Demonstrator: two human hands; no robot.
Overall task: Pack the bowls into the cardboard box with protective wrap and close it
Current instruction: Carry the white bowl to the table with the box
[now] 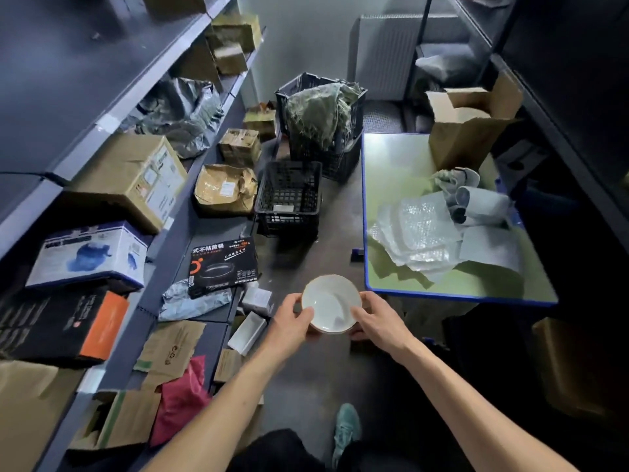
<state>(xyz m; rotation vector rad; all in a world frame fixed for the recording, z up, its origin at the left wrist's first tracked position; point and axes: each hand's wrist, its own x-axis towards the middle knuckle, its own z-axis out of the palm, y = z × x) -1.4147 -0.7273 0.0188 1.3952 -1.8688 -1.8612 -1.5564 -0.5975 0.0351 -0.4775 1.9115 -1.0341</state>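
Status: early stage. One white bowl (331,303) is in view, bare and unwrapped, held in the air above the floor, just off the near left corner of the table (394,165).

Hands: the left hand (292,321) grips the bowl's left rim, thumb over the edge and fingers curled beneath. The right hand (377,318) grips the right rim the same way. Both have hold of the bowl and nothing else. Whether a second bowl sits under the first cannot be told.

Materials: sheets of bubble wrap (422,223) lie loose on the near half of the table, with foam rolls (483,202) just beyond them on the right. The box (466,131) stands at the far right of the table, flaps up and open; its inside is hidden.

Surroundings: a black crate (289,195) stands on the floor to the left of the table, and a shelf (211,321) of parcels runs along the left.

Assessment: nothing appears wrapped, packed or closed. Outstanding, in my judgement: bring the bowl to the table, wrap it, place it in the box, deal with any further bowls, then fold the flaps shut.
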